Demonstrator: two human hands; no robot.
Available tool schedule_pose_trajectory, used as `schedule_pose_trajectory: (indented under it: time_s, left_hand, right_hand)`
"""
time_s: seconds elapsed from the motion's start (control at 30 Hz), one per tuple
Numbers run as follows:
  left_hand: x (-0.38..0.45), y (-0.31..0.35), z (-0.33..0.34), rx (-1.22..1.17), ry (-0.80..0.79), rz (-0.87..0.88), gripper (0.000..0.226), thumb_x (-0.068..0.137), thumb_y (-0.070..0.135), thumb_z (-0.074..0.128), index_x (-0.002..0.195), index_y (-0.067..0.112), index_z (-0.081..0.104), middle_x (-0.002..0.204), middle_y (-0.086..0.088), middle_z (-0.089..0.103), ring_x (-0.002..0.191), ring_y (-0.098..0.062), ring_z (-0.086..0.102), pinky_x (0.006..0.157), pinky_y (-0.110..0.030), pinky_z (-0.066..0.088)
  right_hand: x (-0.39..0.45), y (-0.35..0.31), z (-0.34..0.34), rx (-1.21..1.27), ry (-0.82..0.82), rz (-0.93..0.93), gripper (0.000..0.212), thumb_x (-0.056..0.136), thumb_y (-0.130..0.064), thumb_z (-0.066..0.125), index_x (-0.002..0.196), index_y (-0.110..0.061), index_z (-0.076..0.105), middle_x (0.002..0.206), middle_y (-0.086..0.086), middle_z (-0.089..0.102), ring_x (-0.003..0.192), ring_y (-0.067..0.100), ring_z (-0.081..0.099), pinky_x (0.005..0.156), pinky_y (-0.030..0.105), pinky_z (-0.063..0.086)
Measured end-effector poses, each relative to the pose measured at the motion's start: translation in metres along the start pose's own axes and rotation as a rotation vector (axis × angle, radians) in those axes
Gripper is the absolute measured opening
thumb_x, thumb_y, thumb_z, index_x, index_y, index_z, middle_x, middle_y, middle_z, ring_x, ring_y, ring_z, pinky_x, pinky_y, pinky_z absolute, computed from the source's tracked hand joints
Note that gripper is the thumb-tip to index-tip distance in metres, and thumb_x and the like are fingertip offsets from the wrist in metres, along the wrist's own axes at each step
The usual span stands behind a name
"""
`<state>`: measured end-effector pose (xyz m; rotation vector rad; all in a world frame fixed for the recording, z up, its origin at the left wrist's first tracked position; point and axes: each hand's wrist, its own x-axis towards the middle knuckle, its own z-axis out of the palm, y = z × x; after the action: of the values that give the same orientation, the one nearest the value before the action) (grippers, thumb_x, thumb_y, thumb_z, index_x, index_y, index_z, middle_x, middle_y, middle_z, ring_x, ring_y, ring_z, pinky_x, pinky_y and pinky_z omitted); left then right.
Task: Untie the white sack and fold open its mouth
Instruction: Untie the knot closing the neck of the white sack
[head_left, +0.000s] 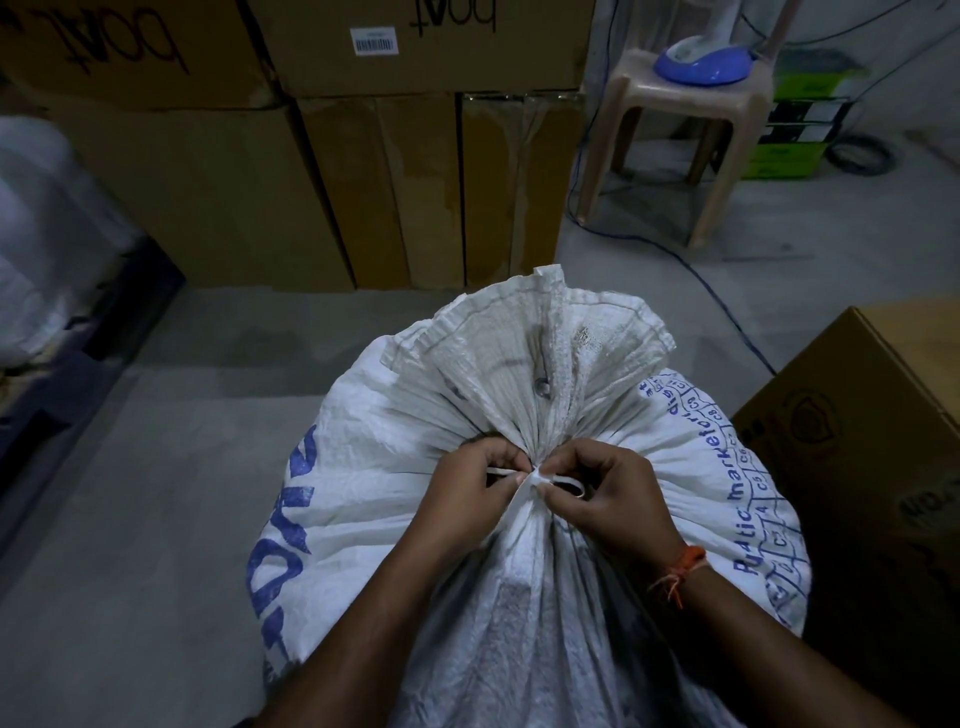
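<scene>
At the far left we see a pale, blurred bundle (31, 234) resting on a dark low platform (78, 332), and behind it a wall of stacked cardboard cartons (311, 182), one bearing a barcode label (375, 40). In front of us stands the white sack (519, 597), a woven plastic one with blue print down both flanks, on the grey concrete floor (156, 493); its gathered mouth (530, 343) fans out above a neck cinched by a white tie strip (530, 475). Our left hand (467, 493) has its fingers curled in, thumb and forefinger pinching one tail of the strip just left of the knot. Our right hand (608, 499), an orange thread band (680, 566) at its wrist, pinches a loop of the same strip on the knot's right side. The knot looks tight and flat, so we judge the untying barely begun and the mouth wholly shut. The risk we see is pulling the wrong strand: drawing both ends apart could jam the knot harder, or the thin strip could snap or slip out of our fingertips. A sharp tug might also tip the full sack toward the brown box (857, 441) just beside it at right. Farther back right stands a plastic stool (685, 109) carrying a blue-based appliance (701, 62), with blue cable (691, 270) trailing over the floor.
</scene>
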<state>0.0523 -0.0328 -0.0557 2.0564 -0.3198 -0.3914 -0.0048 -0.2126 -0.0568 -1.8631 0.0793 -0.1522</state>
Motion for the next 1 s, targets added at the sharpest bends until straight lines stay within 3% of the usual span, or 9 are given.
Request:
schedule_pose_trajectory:
  time_s: [0.27,0.43,0.73,0.9,1.0]
  left_hand:
    - [0.0005,-0.0027,0.0011,-0.028,-0.005,-0.001,0.013,0.091,0.012,0.073,0.086,0.024,0.074,0.081,0.013,0.072,0.069,0.008,0.061,0.064,-0.016,0.044]
    - [0.0006,-0.0018,0.0011,-0.040,-0.004,-0.016,0.010,0.092,0.014,0.073,0.087,0.023,0.075,0.082,0.013,0.072,0.068,0.009,0.061,0.064,-0.016,0.043]
    - [-0.0016,-0.0026,-0.0078,-0.052,0.024,-0.032,0.004,0.087,0.020,0.077,0.089,0.024,0.077,0.087,0.008,0.078,0.084,-0.006,0.073,0.075,-0.032,0.060]
    - [-0.0002,-0.0013,-0.0065,0.003,0.018,-0.018,0.006,0.089,0.017,0.074,0.090,0.022,0.076,0.088,0.009,0.077,0.085,-0.002,0.071,0.074,-0.022,0.054]
    - [0.0002,-0.0009,-0.0046,0.018,0.015,-0.004,0.008,0.089,0.016,0.073,0.088,0.023,0.075,0.088,0.009,0.077,0.085,-0.002,0.071,0.077,-0.026,0.057]
  right_hand:
    - [0.0004,-0.0022,0.0007,-0.015,0.015,0.006,0.013,0.075,-0.001,0.084,0.079,-0.011,0.076,0.077,0.002,0.077,0.074,0.016,0.075,0.068,0.028,0.059]
    - [-0.0001,-0.0022,0.0008,-0.058,0.021,-0.025,0.014,0.074,-0.003,0.085,0.079,-0.013,0.076,0.077,-0.001,0.077,0.074,0.012,0.075,0.068,0.026,0.059]
    - [0.0010,0.0025,0.0011,-0.057,0.020,-0.020,0.012,0.074,-0.013,0.086,0.078,-0.016,0.076,0.077,-0.002,0.077,0.073,0.012,0.075,0.068,0.031,0.060]
    - [0.0007,0.0029,0.0009,-0.058,0.023,-0.014,0.012,0.073,-0.012,0.086,0.078,-0.016,0.076,0.077,-0.002,0.077,0.073,0.014,0.075,0.069,0.039,0.062]
    - [0.0009,0.0044,0.0012,-0.043,0.020,-0.005,0.011,0.073,-0.015,0.085,0.079,-0.016,0.076,0.078,-0.001,0.077,0.075,0.016,0.075,0.071,0.042,0.062]
